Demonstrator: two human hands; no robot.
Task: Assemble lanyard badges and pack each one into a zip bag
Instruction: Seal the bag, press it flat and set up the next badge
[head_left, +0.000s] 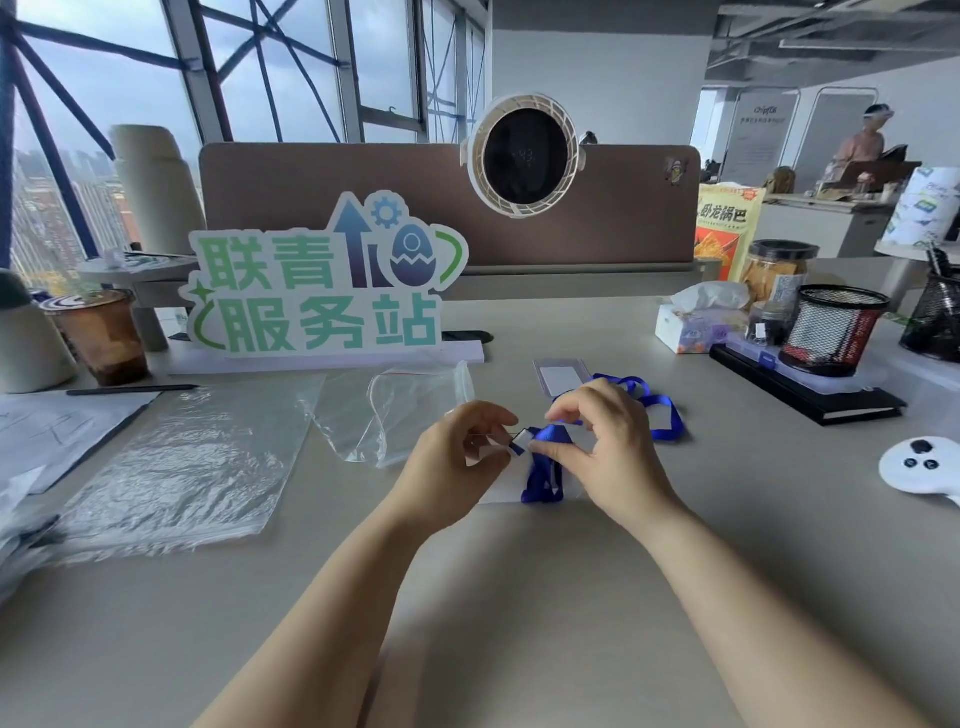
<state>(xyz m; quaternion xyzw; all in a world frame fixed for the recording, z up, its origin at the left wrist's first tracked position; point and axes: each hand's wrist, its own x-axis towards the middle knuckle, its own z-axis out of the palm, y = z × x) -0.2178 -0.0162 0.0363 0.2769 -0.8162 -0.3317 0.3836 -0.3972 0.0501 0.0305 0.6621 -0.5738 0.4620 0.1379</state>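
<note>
A blue lanyard (661, 415) lies bunched on the desk at centre, its strap looping away to the right. My left hand (462, 462) pinches the small metal clip at the lanyard's end. Just to the right, my right hand (602, 447) pinches the folded blue strap beside the clip. Behind my hands a clear badge holder (561, 375) with a white card in it lies flat. One clear zip bag (410, 410) with a red seal line rests to the left of my hands. Under my hands a white card is partly hidden.
A stack of clear plastic bags (176, 467) lies at the left, with papers (47, 431) and a pen (130, 389) beyond. An iced drink cup (98, 338) stands far left. A standing sign (322, 280), tissue box (685, 327), mesh pen cups (831, 332), black notebook (810, 400) and white controller (919, 465) ring the work area.
</note>
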